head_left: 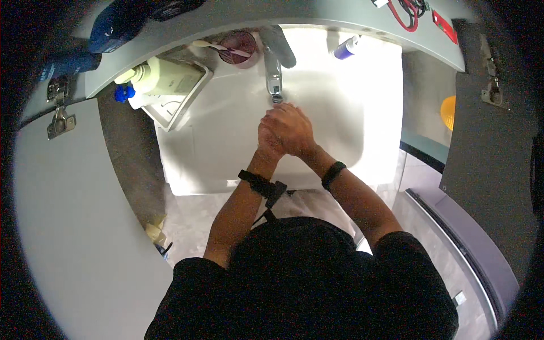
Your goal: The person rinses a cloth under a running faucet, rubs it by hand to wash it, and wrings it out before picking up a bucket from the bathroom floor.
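Observation:
Just below the chrome faucet (274,79), my two hands are pressed together over the white sink (215,153). My right hand (293,127) lies on top, its fingers wrapped over my left hand (270,140). The left hand's fingers are mostly hidden under the right. Between the palms I can make out no object, and whether water runs is too unclear to tell. A black strap with a small block (262,186) circles my left wrist. On my right wrist sits a black band (333,175).
Behind the sink stand a pinkish cup (238,48) with a toothbrush and a small white-and-purple tube (346,47). At the left, a white tray (190,101) holds a pale pump bottle (167,76). Cabinet doors (79,198) hang open on both sides. Something yellow (448,112) shows at right.

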